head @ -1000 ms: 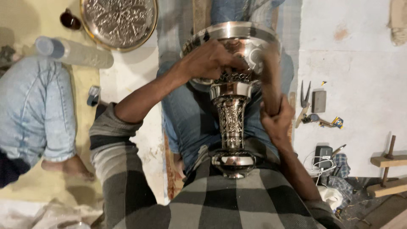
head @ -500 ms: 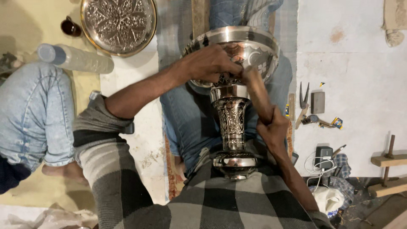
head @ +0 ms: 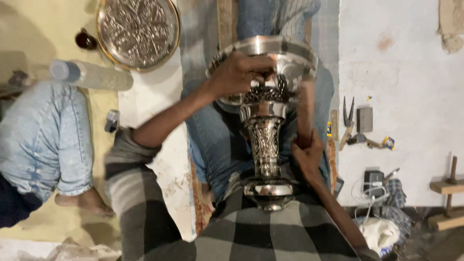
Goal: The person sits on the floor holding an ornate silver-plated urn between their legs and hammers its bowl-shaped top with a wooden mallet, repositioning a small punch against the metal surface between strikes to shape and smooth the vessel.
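Resting lengthwise along the person's lap, a large embossed silver goblet-shaped vessel (head: 265,140) has its foot against the checked shirt and its wide bowl pointing away. The left hand (head: 239,73) lies over the near rim of the bowl, fingers curled down on the metal in a grasp. The right hand (head: 305,153) sits beside the stem and is clenched around a long, blurred wooden stick (head: 305,113) that runs up toward the bowl. Beyond the left hand lies a round embossed metal tray (head: 138,30), with a clear plastic bottle (head: 92,75) just left of it. Out past the right hand, pliers (head: 348,118) lie on the pale floor beside a small grey block (head: 364,119).
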